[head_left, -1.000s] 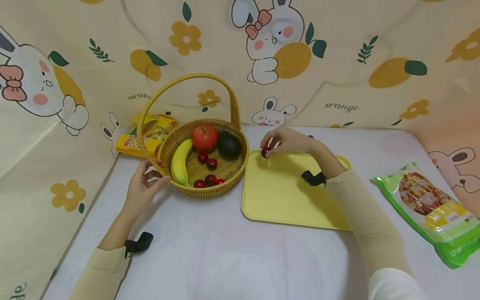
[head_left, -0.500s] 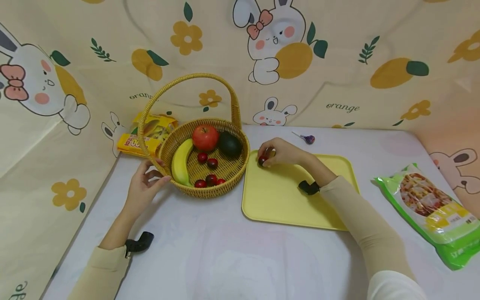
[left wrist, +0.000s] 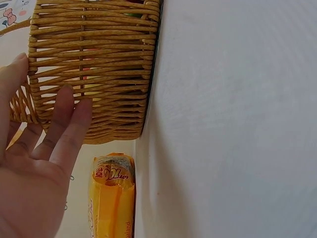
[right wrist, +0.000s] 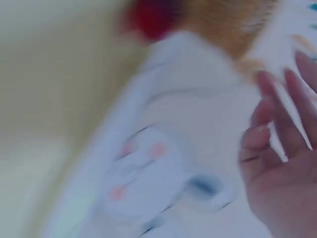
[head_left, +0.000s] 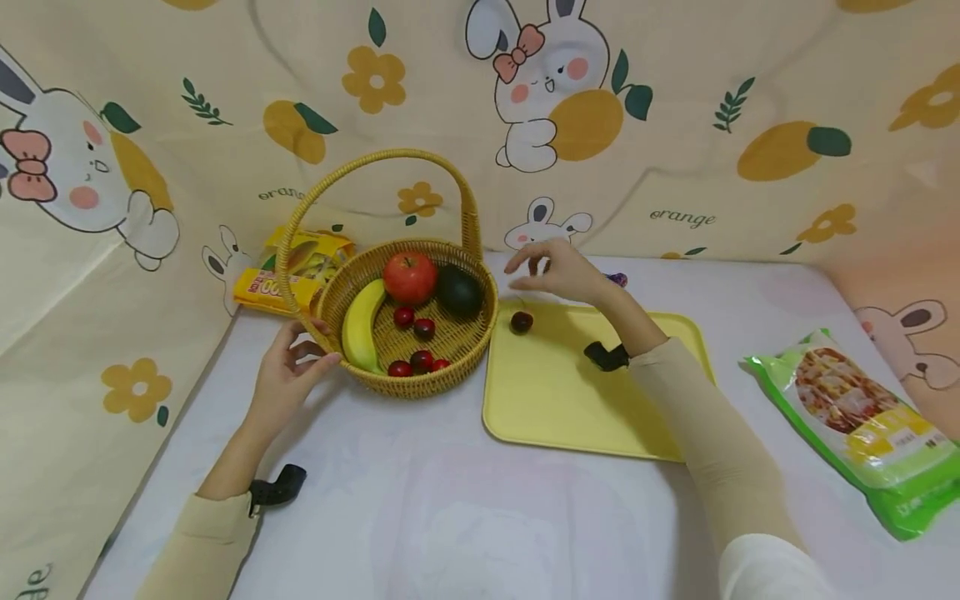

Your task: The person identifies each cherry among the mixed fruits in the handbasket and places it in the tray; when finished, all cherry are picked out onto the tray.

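In the head view, my left hand [head_left: 288,371] is at the left side of a wicker basket [head_left: 442,386], beside the foot of its handle. Its fairly straight fingers rest against the woven outer wall [left wrist: 114,74]. Inside the basket lie a banana [head_left: 361,327], a red apple [head_left: 410,278], a dark green avocado [head_left: 459,292] and several cherries [head_left: 423,329]. A single cherry [head_left: 521,322] with a stem sits on the yellow tray [head_left: 577,400], near its back left corner. Above and behind that cherry, my right hand [head_left: 558,271] hovers with its fingers apart, holding nothing.
A yellow snack packet [head_left: 277,287] lies behind the basket at the left. Partly behind my right wrist is a lollipop [head_left: 618,279]. At the far right lies a green and white food bag [head_left: 855,417]. A patterned cloth wall [head_left: 450,108] encloses the table's back and sides.
My right hand carried a cherry slightly left and down onto the tray, let go of it and rose away backward. The left hand and the basket stayed put.
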